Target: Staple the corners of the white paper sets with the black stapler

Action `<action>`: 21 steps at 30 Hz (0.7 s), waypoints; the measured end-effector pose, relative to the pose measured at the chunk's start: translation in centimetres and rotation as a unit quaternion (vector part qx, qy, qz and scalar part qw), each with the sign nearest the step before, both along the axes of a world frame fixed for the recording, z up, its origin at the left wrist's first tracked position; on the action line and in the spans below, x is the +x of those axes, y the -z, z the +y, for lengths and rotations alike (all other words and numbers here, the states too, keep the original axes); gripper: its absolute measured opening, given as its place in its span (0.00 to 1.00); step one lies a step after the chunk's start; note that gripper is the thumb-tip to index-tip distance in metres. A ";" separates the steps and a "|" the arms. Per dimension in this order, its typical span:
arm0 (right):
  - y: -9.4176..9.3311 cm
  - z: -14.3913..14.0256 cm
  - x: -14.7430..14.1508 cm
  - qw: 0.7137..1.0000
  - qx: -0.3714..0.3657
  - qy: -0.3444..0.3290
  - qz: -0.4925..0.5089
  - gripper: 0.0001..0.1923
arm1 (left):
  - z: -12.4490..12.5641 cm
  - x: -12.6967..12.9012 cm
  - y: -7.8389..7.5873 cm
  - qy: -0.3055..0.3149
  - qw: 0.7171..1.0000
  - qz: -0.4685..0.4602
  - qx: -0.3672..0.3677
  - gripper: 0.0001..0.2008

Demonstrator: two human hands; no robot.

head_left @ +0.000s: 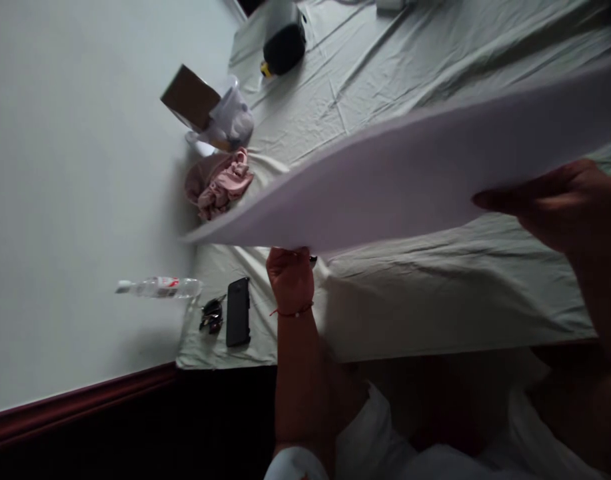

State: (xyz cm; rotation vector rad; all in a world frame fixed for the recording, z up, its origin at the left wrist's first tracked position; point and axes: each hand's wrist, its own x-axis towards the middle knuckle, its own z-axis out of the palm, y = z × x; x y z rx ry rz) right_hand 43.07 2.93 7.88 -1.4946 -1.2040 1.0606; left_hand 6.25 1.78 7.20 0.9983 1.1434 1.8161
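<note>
Fingers of both hands closed on one big white sheet [385, 183]: left hand [291, 277] pinches its near edge, right hand [570, 200] grips the same edge farther right, thumb lying on the sheet's face. Sheet is held up above the covered table, tilted, slightly bowed, blurred along its upper edge, running from near the wall out past the right of view.

Left to right: pale wall [85, 167], dark red skirting [85, 407] along its foot. Clear plastic bottle [185, 288], white cap, red-and-white label, cap end pointing left in view, base at the table cover's left edge. Next, bunch of keys [212, 315], then black phone [238, 312] just beside it, both on the cover. Above these in view: open brown box [191, 98] against a clear plastic container [232, 113], crumpled pink cloth [225, 183] just below them, close to the sheet's left end. Farther right at top, black case [285, 48] with a small yellow item [265, 69] touching its lower end. Red cord bracelet [296, 313] on left wrist; small dark shiny bit beside those fingers, can't tell what. Pale green table cover [400, 300], wrinkled, spreads beneath the sheet; white clothing [410, 460] at bottom.
</note>
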 end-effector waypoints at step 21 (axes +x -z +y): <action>0.1 0.7 -1.4 0.998 -0.008 -0.052 0.018 0.32 | -0.5 -0.2 1.3 0.137 0.969 0.154 -0.135 0.19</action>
